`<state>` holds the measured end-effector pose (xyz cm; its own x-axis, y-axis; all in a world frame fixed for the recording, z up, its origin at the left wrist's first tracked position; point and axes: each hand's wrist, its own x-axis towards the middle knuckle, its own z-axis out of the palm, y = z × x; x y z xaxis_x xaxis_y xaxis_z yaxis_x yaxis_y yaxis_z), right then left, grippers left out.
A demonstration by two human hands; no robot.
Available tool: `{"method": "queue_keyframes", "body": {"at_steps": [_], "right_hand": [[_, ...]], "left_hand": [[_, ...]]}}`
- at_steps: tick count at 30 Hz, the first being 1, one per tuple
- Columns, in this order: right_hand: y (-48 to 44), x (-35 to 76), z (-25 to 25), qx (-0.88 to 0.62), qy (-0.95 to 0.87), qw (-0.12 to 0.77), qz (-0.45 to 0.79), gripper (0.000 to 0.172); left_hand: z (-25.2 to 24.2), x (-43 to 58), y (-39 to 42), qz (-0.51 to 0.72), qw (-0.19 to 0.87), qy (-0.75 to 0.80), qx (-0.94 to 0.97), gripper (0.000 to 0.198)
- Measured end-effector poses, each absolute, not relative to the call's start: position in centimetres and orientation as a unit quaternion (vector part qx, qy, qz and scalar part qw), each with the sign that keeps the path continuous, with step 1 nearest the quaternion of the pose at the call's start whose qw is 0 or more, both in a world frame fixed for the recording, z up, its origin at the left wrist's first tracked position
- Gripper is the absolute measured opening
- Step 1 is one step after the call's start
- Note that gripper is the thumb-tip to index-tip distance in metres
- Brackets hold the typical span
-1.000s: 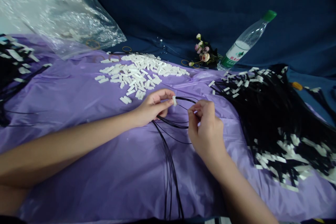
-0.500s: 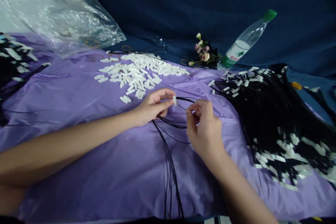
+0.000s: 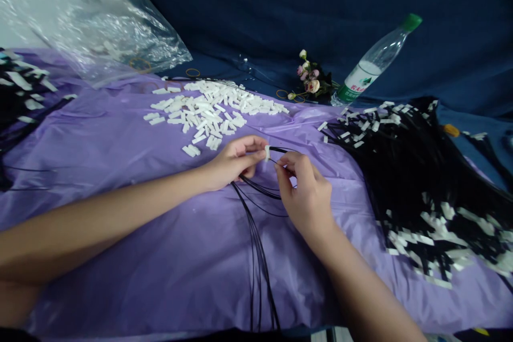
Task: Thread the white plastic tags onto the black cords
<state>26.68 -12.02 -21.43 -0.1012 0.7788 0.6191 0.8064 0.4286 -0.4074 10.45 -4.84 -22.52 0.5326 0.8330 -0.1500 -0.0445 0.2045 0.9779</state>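
Observation:
My left hand (image 3: 234, 161) pinches a small white plastic clip (image 3: 266, 152) between thumb and forefinger, with several black cords (image 3: 258, 246) running under its palm toward me. My right hand (image 3: 304, 197) is closed in a pinch on the thin end of a black cord (image 3: 279, 162), its fingertips just right of the clip. Both hands rest over a purple plastic sheet (image 3: 160, 235).
A heap of loose white clips (image 3: 208, 109) lies behind my left hand. A big pile of black cords with white clips (image 3: 412, 176) fills the right side; another (image 3: 20, 101) is at far left. A clear plastic bag (image 3: 88, 26), small flowers (image 3: 310, 83) and a water bottle (image 3: 374, 61) sit at the back.
My right hand has moved left toward the clip, bringing the cord end close to it. My left hand has stayed in place.

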Motion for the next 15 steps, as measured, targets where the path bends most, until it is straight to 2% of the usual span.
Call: {"method": "queue_keyframes", "body": {"at_steps": [15], "right_hand": [[-10.97, 26.58, -21.86, -0.502, -0.758, 0.417, -0.018, 0.01]], "left_hand": [[-21.91, 10.44, -4.86, 0.301, 0.692, 0.391, 0.527, 0.022]]}}
